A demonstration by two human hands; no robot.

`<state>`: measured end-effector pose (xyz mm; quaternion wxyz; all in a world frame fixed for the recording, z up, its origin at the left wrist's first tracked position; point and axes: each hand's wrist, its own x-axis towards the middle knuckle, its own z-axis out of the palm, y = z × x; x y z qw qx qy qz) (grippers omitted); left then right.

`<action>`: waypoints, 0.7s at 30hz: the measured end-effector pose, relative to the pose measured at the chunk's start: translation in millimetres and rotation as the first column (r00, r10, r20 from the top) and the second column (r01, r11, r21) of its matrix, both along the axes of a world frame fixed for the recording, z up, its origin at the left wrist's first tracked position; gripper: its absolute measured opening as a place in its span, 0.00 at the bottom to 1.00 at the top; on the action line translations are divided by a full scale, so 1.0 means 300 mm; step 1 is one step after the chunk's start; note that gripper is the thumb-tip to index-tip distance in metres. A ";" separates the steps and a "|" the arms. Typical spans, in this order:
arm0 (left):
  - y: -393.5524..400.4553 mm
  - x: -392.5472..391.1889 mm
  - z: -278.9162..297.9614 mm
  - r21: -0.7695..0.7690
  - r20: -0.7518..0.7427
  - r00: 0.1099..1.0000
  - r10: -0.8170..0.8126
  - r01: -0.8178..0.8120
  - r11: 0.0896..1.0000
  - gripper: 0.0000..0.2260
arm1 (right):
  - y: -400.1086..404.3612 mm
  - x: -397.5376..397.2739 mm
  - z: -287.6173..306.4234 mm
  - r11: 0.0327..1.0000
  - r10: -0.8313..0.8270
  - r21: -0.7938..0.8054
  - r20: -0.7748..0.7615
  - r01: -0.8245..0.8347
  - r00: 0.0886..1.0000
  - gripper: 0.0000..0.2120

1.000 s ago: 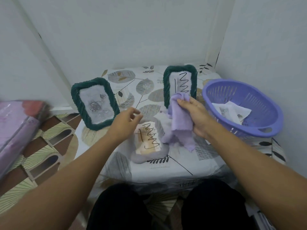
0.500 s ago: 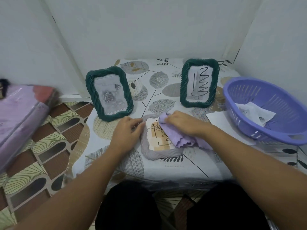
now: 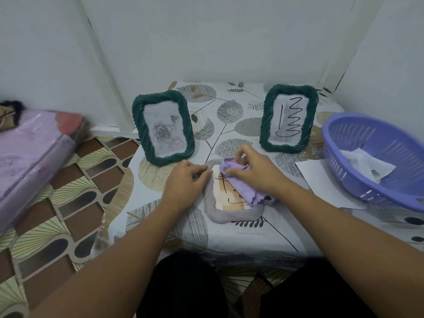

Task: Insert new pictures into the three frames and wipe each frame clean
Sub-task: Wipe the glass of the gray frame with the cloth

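A grey rope-edged frame point(image 3: 231, 214) lies flat on the low table point(image 3: 282, 232), holding a beige picture with black line drawing. My right hand point(image 3: 254, 171) grips a purple cloth point(image 3: 241, 184) and presses it on the frame's glass near the top. My left hand point(image 3: 185, 180) holds the frame's upper left edge, fingers curled over the rim. Two dark green frames stand upright behind: the left green frame point(image 3: 163, 127) shows a grey rose picture, the right green frame point(image 3: 288, 118) shows a black zigzag drawing.
A purple plastic basket point(image 3: 358, 157) with white paper pictures inside sits at the table's right. A white sheet point(image 3: 325, 180) lies beside it. A pink wrapped bundle point(image 3: 29, 152) lies on the patterned floor at left. White walls close in behind.
My right hand left the right green frame and brought the cloth down onto the grey frame. My left hand moved onto the grey frame's left edge. The view shifted left.
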<state>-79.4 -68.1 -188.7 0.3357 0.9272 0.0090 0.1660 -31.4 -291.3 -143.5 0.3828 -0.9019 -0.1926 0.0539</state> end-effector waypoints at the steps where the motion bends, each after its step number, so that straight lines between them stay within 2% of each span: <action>1: 0.000 0.000 -0.001 -0.003 0.002 1.000 -0.001 0.001 1.000 0.16 | 0.003 0.000 0.003 1.000 0.016 0.001 0.002 -0.016 1.000 0.16; 4: 0.001 -0.001 0.000 -0.002 0.006 1.000 -0.004 0.004 1.000 0.16 | 0.021 0.004 0.019 0.985 0.130 -0.126 0.067 -0.120 0.989 0.18; 6: 0.000 0.000 0.001 0.013 0.010 1.000 -0.004 0.004 1.000 0.16 | 0.028 0.012 0.024 0.968 0.171 -0.200 0.089 -0.151 0.981 0.13; 11: 0.001 -0.003 0.003 -0.006 -0.002 1.000 -0.014 0.014 1.000 0.17 | 0.015 0.028 -0.008 0.982 0.139 -0.149 0.124 -0.120 0.983 0.08; 21: 0.000 -0.001 -0.002 0.016 0.006 1.000 -0.010 0.010 1.000 0.14 | 0.023 0.038 -0.037 0.987 0.112 -0.137 0.173 -0.089 0.978 0.09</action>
